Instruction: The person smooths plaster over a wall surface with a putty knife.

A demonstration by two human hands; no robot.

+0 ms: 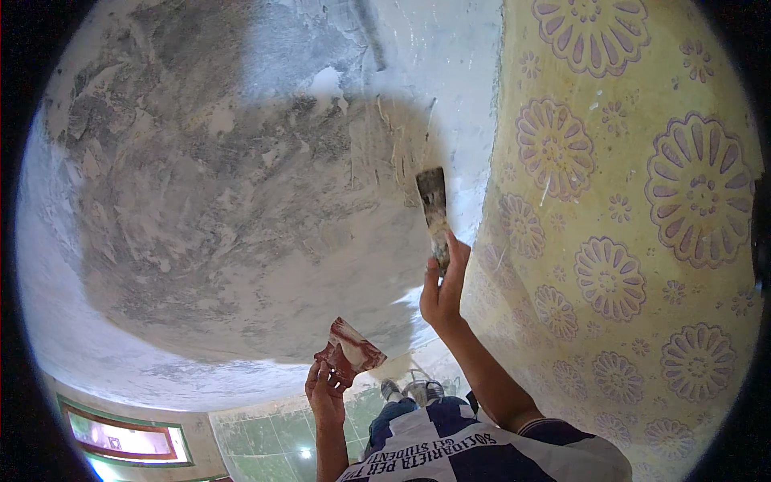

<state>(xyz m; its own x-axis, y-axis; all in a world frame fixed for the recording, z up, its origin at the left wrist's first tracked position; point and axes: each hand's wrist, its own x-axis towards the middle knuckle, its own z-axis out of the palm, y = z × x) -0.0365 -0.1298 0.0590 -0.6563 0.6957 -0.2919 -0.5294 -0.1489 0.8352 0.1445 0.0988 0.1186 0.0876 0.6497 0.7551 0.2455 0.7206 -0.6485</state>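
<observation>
My left hand point(324, 388), low in the middle of the view, grips a red-brown scraper point(351, 353) smeared with pale putty. Higher and to the right, my right hand point(444, 285) is closed on the handle of a narrow, dark-bladed putty knife point(432, 191), its blade pointing up. Behind both tools is a wall point(193, 201) coated in patchy grey and whitish plaster, with raised streaks just above the putty knife. I cannot tell whether the blade touches it.
A yellow wall with purple flower patterns point(608, 277) stands on the right. At lower left is a green-framed window point(120, 438). Below are green tiles point(265, 438), my feet and a grey object point(422, 390) that I cannot make out.
</observation>
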